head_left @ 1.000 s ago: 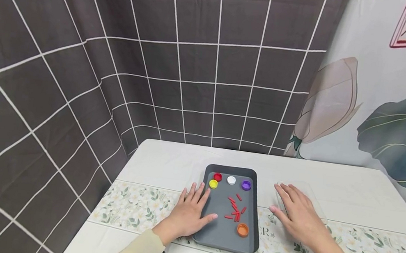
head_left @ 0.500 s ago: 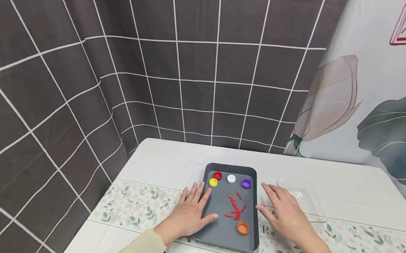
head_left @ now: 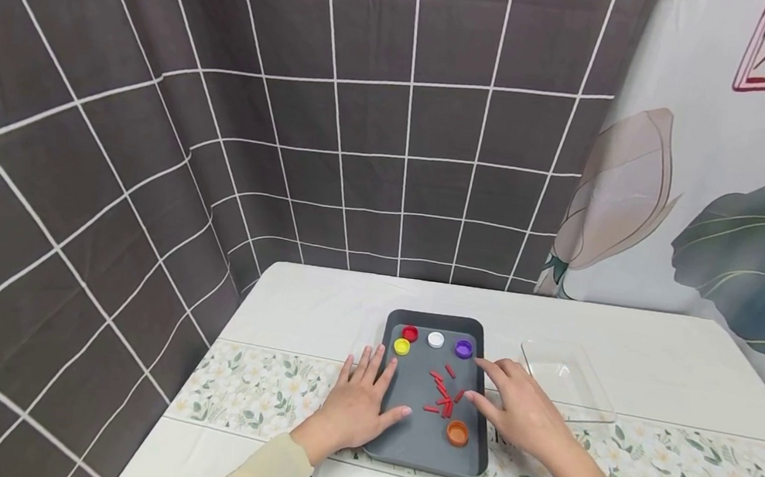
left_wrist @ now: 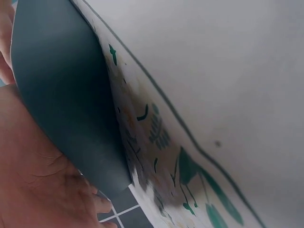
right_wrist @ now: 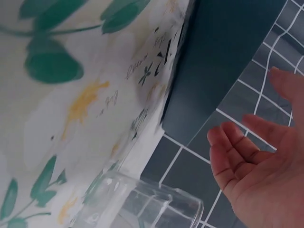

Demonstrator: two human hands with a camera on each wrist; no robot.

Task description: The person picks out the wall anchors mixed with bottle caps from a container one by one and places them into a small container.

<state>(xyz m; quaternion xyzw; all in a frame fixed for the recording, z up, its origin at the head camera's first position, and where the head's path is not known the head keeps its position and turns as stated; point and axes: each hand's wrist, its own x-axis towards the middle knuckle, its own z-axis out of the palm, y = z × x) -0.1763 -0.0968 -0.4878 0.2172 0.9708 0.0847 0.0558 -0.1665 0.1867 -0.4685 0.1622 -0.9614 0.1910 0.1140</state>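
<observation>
A grey tray lies on the table. Inside it, several short red sticks are scattered near the middle. At its far end sit a red cap, a yellow cap, a white cap and a purple cap; an orange cap is at the near right. My left hand rests at the tray's left edge, fingers spread, thumb over the inside. Above the right rim hovers my right hand, holding nothing, its thumb and forefinger apart near the sticks.
A clear plastic box stands right of the tray, partly behind the right hand. The table is white with a floral band across it. Dark gridded cloth hangs behind and to the left.
My right hand has moved left from over the clear box to the tray's right rim, uncovering the box. The left hand and the tray's contents look unmoved.
</observation>
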